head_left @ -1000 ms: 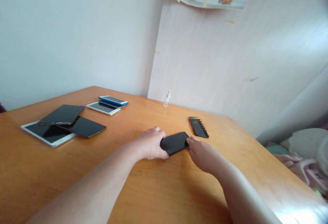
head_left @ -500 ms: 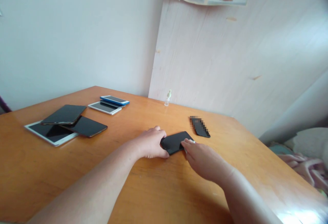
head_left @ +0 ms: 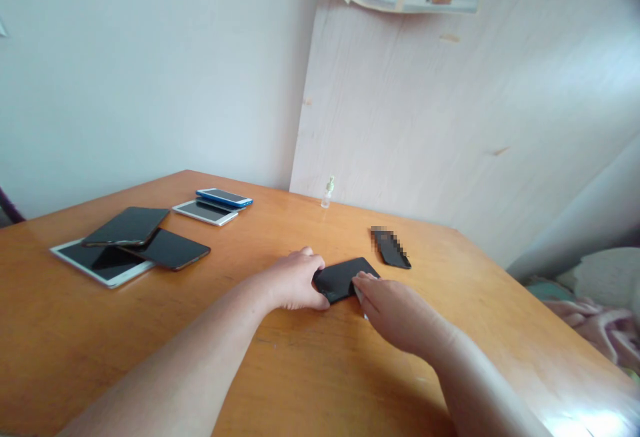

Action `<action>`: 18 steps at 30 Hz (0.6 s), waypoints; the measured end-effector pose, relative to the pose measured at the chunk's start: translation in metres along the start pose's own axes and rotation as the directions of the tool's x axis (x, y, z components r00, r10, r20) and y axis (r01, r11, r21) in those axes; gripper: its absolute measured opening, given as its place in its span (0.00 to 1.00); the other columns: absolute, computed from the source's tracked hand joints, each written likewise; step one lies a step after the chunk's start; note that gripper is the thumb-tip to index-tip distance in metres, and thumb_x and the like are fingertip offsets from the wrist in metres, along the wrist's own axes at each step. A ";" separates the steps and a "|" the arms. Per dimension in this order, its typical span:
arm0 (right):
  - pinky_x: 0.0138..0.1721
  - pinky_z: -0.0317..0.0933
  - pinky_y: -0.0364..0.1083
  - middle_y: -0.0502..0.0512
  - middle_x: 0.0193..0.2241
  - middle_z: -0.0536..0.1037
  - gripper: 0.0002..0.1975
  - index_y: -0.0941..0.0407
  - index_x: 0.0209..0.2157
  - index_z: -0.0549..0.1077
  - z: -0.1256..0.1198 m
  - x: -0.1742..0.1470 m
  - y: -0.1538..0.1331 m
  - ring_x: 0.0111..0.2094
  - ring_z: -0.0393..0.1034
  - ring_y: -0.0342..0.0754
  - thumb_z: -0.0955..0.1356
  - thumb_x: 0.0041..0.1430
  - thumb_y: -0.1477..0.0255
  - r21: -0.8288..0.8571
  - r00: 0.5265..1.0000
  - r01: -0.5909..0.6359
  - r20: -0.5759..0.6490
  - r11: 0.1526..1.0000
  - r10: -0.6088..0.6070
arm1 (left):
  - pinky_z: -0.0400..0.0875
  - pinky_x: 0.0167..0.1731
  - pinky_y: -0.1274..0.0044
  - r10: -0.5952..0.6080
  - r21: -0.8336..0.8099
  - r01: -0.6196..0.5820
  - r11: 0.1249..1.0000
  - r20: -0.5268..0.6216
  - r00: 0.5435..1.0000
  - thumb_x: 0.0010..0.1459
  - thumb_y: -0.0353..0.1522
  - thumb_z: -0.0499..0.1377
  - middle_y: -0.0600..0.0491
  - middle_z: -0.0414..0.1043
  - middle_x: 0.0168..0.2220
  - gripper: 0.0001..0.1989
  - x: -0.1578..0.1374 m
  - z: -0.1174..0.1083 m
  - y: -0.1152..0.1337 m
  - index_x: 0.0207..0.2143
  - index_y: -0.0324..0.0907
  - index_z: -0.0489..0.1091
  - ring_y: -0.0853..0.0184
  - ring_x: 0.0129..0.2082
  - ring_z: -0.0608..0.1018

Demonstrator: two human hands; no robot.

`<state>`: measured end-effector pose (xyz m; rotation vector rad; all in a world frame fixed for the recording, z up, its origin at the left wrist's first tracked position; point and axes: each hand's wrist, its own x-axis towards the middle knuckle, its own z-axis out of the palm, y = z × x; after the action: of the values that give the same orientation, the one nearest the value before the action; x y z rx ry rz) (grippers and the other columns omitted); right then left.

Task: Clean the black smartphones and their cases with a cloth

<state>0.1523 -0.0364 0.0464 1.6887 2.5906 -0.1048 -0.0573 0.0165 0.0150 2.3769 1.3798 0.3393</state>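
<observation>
A black phone (head_left: 343,278) lies screen up on the wooden table, in front of me. My left hand (head_left: 299,280) grips its left end, fingers at the far edge and thumb at the near one. The fingers of my right hand (head_left: 390,307) press together on the right part of the screen. Under them is a thin white wipe, mostly hidden, with only small bits showing. Just beyond the phone's right end lies a dark phone case (head_left: 393,249), partly pixelated.
A clear spray bottle (head_left: 327,194) stands near the wooden table's (head_left: 280,377) back edge. At left, two dark tablets (head_left: 127,225) lie overlapping on a white tablet (head_left: 113,281). Behind them, a blue phone (head_left: 225,197) rests partly on white-edged devices (head_left: 207,211).
My right hand stays on the screen while the white bit at its fingertips is now covered, and another bit shows at its near side. The left hand holds still.
</observation>
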 end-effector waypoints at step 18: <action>0.61 0.52 0.49 0.59 0.59 0.68 0.21 0.56 0.57 0.67 0.015 0.010 -0.015 0.61 0.60 0.49 0.55 0.66 0.74 0.189 0.957 0.286 -0.108 0.939 -0.270 | 0.70 0.37 0.73 -0.038 -0.004 0.038 0.999 -0.025 0.999 0.42 0.48 0.63 0.50 0.67 0.44 0.26 -0.001 0.002 0.005 0.43 0.47 0.66 0.58 0.43 0.75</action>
<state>0.1348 -0.0341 0.0310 1.3903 2.9563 -0.3279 -0.0533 0.0125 0.0158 2.3480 1.4332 0.3618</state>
